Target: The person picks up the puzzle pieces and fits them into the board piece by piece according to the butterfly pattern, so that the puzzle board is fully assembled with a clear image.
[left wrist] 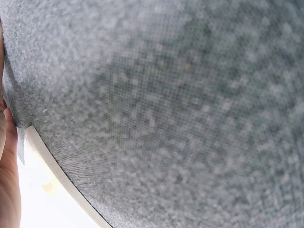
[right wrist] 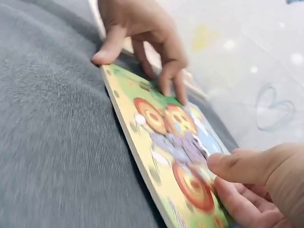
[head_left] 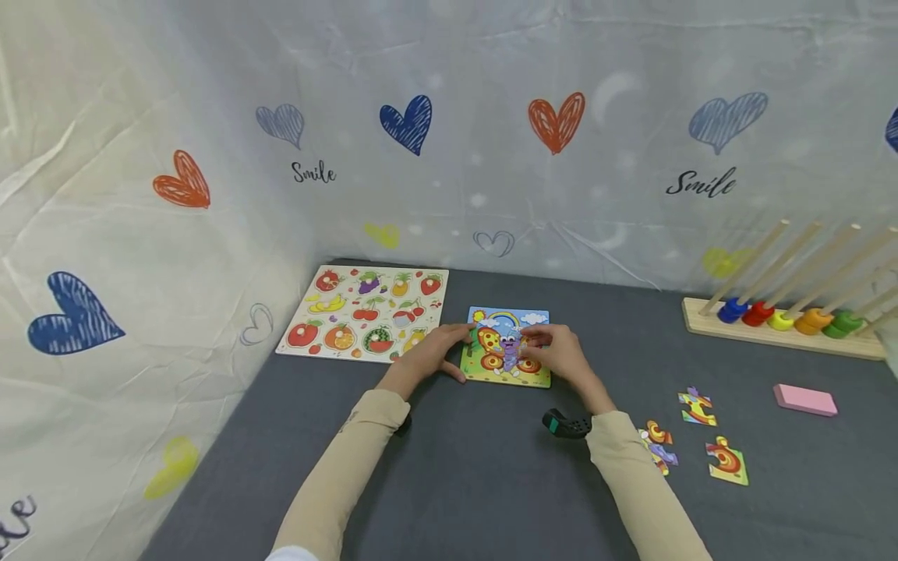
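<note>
In the head view a square butterfly puzzle board (head_left: 508, 374) lies flat on the dark cloth. My left hand (head_left: 431, 351) rests at its left side, thumb at the near left corner and fingertips over the left edge; the thumb and fingers are spread apart. Over the board's right half is my right hand (head_left: 561, 354). Its thumb and forefinger come close together at a puzzle piece beside the butterfly's face, as the right wrist view also shows; the hand covers the upper right wing. That view has the board (right wrist: 156, 161) edge-on beneath both hands.
Several loose puzzle pieces (head_left: 727, 461) lie right of my right forearm. A fruit peg board (head_left: 351, 312) is at the back left, next to my left hand. At the right stand a wooden bead rack (head_left: 786, 331) and a pink block (head_left: 805, 400). A printed curtain (head_left: 491, 187) rises behind.
</note>
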`<action>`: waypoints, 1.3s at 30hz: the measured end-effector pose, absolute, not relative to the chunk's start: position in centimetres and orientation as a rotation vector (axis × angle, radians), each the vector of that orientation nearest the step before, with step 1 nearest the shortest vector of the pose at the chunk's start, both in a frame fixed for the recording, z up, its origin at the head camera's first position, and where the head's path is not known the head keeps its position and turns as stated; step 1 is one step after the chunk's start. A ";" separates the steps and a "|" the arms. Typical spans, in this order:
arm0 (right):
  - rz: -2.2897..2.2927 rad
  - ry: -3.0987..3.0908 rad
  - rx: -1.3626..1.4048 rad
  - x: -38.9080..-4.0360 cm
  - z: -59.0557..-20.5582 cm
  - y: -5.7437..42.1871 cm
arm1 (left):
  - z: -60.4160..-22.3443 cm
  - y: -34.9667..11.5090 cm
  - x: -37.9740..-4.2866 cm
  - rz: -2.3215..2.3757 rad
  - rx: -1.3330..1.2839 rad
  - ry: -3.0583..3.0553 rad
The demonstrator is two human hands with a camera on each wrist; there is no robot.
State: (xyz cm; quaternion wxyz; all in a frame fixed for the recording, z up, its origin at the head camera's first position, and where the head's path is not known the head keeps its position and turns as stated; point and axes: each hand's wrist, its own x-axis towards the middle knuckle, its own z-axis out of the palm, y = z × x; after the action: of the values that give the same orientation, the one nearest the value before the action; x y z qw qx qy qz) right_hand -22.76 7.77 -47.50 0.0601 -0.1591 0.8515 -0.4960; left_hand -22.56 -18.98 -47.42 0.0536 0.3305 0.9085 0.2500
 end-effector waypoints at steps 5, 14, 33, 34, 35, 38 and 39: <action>-1.664 2.385 -0.435 -21.5 -47.5 10.8 | -47.0 -18.9 -22.4 0.755 0.958 2.742; -1.614 2.427 -0.457 -18.7 -46.9 18.9 | -47.3 -19.2 -22.4 0.754 0.969 2.743; -1.793 2.361 -0.446 -15.0 -48.5 31.7 | -47.2 -19.3 -22.3 0.770 0.965 2.725; -1.792 2.352 -0.437 -14.9 -48.6 32.0 | -47.3 -19.2 -22.4 0.771 0.965 2.722; -1.784 2.349 -0.426 -14.9 -48.6 32.3 | -47.2 -19.1 -22.4 0.773 0.966 2.718; -1.724 2.400 -0.410 -14.8 -48.7 33.0 | -47.1 -18.8 -22.4 0.774 0.967 2.711; -1.686 2.436 -0.418 -14.8 -48.7 33.1 | -47.0 -18.7 -22.4 0.773 0.969 2.709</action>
State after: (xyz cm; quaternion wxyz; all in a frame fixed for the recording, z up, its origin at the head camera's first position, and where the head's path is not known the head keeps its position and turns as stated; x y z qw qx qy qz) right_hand -14.76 33.11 -48.71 0.0749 -0.1393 0.8120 -0.5619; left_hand -22.36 -18.74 -47.00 0.0812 0.3241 0.9064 0.2585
